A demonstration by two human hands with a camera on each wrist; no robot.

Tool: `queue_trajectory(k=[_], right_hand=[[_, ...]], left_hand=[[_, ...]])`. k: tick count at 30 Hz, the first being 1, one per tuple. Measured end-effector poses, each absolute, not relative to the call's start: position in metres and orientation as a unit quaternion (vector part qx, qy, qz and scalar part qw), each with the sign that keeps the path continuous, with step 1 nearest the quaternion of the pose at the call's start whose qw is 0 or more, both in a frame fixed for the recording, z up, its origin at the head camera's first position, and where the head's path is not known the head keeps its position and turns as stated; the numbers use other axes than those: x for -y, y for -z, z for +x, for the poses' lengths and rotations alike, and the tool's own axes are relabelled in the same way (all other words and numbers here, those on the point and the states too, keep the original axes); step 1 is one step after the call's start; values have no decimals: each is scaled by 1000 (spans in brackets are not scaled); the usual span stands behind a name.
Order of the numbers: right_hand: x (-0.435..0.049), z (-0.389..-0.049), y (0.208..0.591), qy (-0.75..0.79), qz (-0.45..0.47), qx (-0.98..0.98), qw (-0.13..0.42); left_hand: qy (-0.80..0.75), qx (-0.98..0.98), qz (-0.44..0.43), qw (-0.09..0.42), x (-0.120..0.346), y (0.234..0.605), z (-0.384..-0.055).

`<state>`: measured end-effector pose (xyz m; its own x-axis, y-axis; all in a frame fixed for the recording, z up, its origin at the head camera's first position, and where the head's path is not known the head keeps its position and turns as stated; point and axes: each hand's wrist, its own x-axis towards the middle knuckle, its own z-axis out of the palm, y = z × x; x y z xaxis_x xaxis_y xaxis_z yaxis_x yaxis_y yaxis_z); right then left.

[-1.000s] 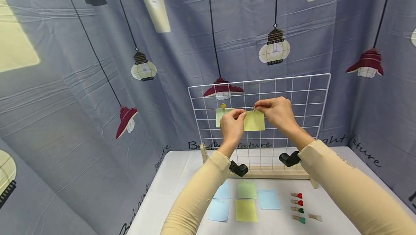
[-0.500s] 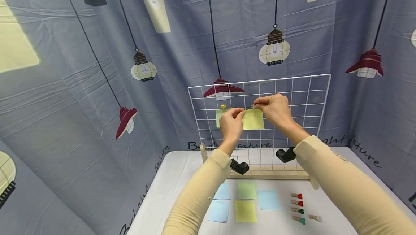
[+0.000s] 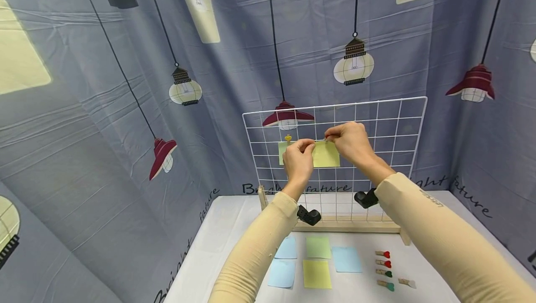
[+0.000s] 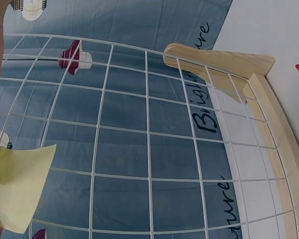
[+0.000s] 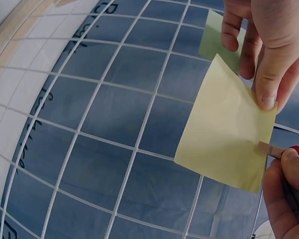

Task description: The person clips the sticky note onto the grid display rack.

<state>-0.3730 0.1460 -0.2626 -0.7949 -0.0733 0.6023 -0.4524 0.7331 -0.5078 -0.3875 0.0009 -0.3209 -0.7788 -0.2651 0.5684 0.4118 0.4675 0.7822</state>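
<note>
A yellow sticky note (image 3: 327,155) is up against the white wire grid (image 3: 407,126). My left hand (image 3: 298,161) pinches it by its upper left corner. With thumb and fingers, my right hand (image 3: 352,142) pinches a small wooden clothespin (image 5: 270,149) with a red heart; its tip overlaps the note's top edge in the right wrist view. Left of this note hangs a light green note (image 5: 214,42), partly behind my left hand, under a clothespin with a yellow heart (image 3: 288,138). Only the yellow note's lower part (image 4: 25,191) and bits of the hand show in the left wrist view.
On the white table lie several blue, green and yellow notes, among them a blue one (image 3: 346,259) and a yellow one (image 3: 317,274). Several heart clothespins (image 3: 384,264) lie to their right. The grid stands in a wooden base (image 3: 349,226). A grey-blue curtain (image 3: 234,75) hangs behind.
My right hand has shifted a little left and up with the clothespin, closer in over the note's top edge. The yellow note has risen slightly; my left hand has barely moved.
</note>
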Motion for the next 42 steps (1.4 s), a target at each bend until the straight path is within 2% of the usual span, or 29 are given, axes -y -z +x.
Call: queue_trajectory(k=[16, 42], right_hand=[[-139, -370, 257, -293, 143, 914, 241], [-136, -370, 266, -329, 126, 895, 274]], left_hand=[[512, 786, -51, 343, 1, 326, -387], [527, 773, -60, 349, -5, 333, -383]])
